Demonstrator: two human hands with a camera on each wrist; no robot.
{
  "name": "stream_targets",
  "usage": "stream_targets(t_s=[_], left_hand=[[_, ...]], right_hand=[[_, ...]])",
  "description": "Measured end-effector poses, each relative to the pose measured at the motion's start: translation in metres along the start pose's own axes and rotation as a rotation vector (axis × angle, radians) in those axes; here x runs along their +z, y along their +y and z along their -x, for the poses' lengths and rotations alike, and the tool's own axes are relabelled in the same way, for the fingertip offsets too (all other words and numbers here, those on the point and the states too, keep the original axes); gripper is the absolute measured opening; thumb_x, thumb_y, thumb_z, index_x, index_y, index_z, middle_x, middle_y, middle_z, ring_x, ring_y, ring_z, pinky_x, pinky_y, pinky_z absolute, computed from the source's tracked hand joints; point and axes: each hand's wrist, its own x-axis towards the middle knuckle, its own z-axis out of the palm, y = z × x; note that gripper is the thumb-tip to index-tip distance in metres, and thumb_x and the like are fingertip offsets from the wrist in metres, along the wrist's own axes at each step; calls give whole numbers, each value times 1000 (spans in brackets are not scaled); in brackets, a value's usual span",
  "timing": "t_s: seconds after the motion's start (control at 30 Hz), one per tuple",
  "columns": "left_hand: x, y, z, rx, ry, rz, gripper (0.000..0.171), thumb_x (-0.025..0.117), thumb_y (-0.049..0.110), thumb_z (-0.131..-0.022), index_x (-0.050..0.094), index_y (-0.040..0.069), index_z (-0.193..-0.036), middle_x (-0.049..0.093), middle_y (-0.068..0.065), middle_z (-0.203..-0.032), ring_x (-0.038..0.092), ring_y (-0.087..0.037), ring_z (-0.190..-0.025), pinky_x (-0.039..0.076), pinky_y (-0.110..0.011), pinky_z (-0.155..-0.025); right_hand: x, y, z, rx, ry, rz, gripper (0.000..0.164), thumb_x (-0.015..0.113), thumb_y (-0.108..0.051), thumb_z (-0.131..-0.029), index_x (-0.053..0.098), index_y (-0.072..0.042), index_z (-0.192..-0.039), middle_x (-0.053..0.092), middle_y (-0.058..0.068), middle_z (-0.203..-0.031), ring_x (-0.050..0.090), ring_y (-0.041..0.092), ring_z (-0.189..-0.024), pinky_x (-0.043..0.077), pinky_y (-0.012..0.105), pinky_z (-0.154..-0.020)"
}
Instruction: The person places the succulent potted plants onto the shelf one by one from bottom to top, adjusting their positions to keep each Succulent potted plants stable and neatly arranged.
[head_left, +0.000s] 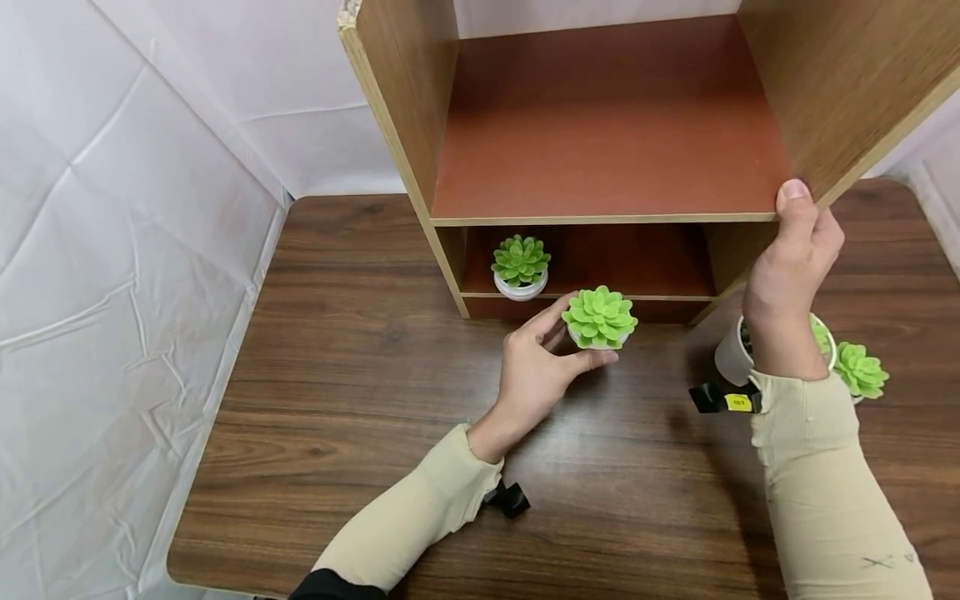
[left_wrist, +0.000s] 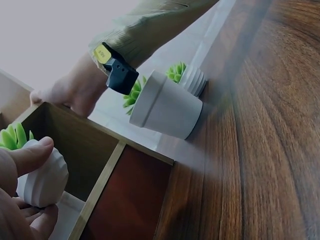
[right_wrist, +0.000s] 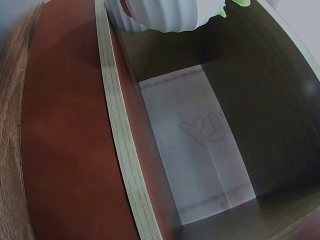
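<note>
My left hand [head_left: 534, 365] holds a small potted succulent [head_left: 600, 318] in front of the lower compartment of a wooden shelf unit [head_left: 611, 125]. In the left wrist view, thumb and fingers are curled around its white ribbed pot [left_wrist: 47, 175]. Another succulent [head_left: 521, 262] in a white pot stands at the left end of the lower shelf. My right hand [head_left: 791, 267] grips the front edge of the unit's right side panel, thumb by the upper board. The right wrist view looks into the lower compartment, with a ribbed pot [right_wrist: 175, 15] at its top edge.
Right of the unit, partly behind my right forearm, a larger smooth white pot [head_left: 733, 354] and another succulent [head_left: 861, 371] stand on the dark wooden table [head_left: 337, 350]. A white sheet [head_left: 97, 250] hangs along the left and back.
</note>
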Motion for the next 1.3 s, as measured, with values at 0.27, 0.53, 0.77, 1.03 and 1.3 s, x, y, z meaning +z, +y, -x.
stream_targets(t_s=[0.27,0.53,0.77,1.03,1.3], left_hand=[[0,-1,-1,27,4,29,62,83,6,-63,59,4,-121,60,0,-115,52,-5,-108,41,-28,-90],[2,-3,-2,42,15,43,62,83,7,-63,59,5,-120,60,0,-116,52,-5,-109,41,-30,-91],[4,-4,-3,32,36,30,62,83,7,-62,59,5,-120,60,2,-116,52,-4,-109,41,-28,-90],[5,-6,-4,40,67,69,64,83,5,-63,58,1,-121,60,0,-116,53,-6,-109,41,-27,-90],[8,-4,-7,50,61,72,62,82,6,-64,58,3,-121,58,-3,-118,51,-6,-110,41,-28,-90]], right_hand=[[0,0,0,0,-2,9,24,50,-10,-88,67,6,-94,63,19,-86,59,25,-78,46,29,-74],[0,0,-2,-20,-12,19,25,49,-10,-88,67,6,-94,63,19,-86,58,25,-79,45,29,-75],[0,1,-1,-14,-9,15,25,49,-10,-88,67,7,-94,63,19,-85,59,25,-78,45,29,-74],[4,1,0,-3,-16,-6,24,50,-10,-88,66,7,-92,62,19,-84,58,25,-77,45,29,-74],[4,3,2,4,-33,3,23,51,-11,-88,65,7,-90,62,18,-80,59,23,-74,46,29,-71]])
